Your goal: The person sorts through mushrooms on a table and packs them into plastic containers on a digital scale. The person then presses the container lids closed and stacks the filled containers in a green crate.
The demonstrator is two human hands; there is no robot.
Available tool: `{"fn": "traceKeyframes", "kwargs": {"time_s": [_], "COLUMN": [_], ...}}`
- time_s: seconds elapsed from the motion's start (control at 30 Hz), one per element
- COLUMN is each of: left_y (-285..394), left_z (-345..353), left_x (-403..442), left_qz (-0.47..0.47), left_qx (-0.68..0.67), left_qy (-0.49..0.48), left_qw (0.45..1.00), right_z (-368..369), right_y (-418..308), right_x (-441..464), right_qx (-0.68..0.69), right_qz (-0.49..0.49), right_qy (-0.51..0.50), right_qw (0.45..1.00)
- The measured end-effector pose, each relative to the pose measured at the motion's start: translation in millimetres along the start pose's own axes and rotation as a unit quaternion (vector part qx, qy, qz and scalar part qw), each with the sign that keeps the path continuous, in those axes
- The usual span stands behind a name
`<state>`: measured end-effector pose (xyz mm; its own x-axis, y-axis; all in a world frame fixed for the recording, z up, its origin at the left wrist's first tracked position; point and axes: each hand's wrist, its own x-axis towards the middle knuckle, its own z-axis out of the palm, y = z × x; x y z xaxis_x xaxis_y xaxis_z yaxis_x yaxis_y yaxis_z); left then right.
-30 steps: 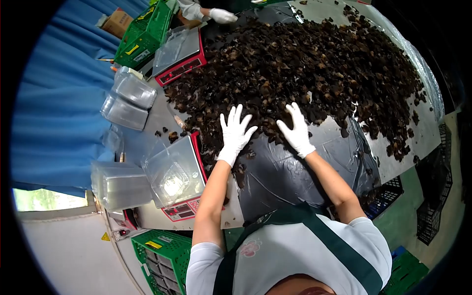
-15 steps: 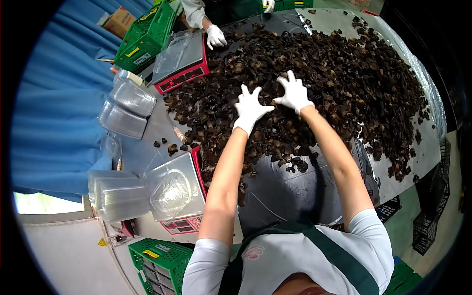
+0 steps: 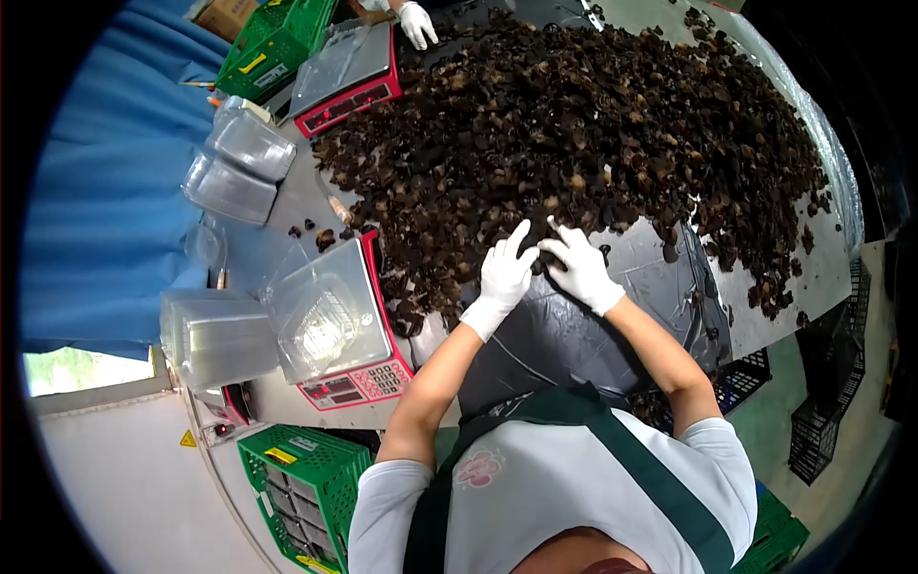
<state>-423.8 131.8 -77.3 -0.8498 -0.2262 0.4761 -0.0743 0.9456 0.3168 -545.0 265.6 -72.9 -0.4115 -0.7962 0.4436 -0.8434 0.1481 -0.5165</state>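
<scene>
A wide heap of dark brown, fungus-like pieces (image 3: 574, 124) covers much of the table. At its near edge is my left hand (image 3: 505, 277), in a white glove, fingers apart and palm down. Close on its right, my right hand (image 3: 583, 268) is gloved too, with fingers spread and pointing up and left. The fingertips of both hands nearly meet against the pieces; neither hand is closed round anything. Below them lies black plastic sheeting (image 3: 555, 344). A red-rimmed scale (image 3: 330, 311) with a clear tray on it stands left of my left hand.
Beyond the left side of the heap are a second scale (image 3: 346, 81) and a co-worker's gloved hand (image 3: 418, 24). Stacked clear trays (image 3: 225, 340) stand at the left. Green crates (image 3: 273, 48) are at upper left and lower left (image 3: 306, 450); black crates (image 3: 827, 411) are at lower right.
Both my hands first reached forward over the heap, then came back toward me to its near edge and closer together. The co-worker's hand has shifted beside the far scale.
</scene>
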Motion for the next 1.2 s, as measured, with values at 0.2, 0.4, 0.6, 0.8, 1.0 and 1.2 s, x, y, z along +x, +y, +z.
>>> {"fn": "traceKeyframes", "kwargs": {"time_s": [0.2, 0.4, 0.6, 0.8, 1.0, 1.2], "left_y": [17, -9, -60, -29, 46, 43], "left_z": [-34, -75, -40, -19, -35, -62], "left_x": [-71, -40, 23, -19, -113, -136], "left_qz": [-0.052, -0.016, -0.154, -0.114, -0.116, -0.087], "left_qx": [-0.077, -0.11, 0.077, 0.03, -0.043, -0.117], "left_qy": [-0.15, -0.038, -0.113, -0.176, -0.086, -0.022], "left_qw": [0.984, 0.993, 0.979, 0.977, 0.989, 0.989], "right_z": [-32, -65, -17, 1, -29, -46], "right_y": [-24, 23, 54, 1, -8, -8], "right_x": [-35, 46, 143, 64, -55, -101], "right_qx": [0.112, 0.154, -0.135, -0.157, -0.09, -0.111], "right_qz": [-0.007, 0.129, 0.205, 0.098, 0.076, 0.182], "right_qy": [-0.224, -0.221, -0.161, -0.203, -0.076, 0.041], "right_qw": [0.968, 0.954, 0.956, 0.962, 0.99, 0.976]}}
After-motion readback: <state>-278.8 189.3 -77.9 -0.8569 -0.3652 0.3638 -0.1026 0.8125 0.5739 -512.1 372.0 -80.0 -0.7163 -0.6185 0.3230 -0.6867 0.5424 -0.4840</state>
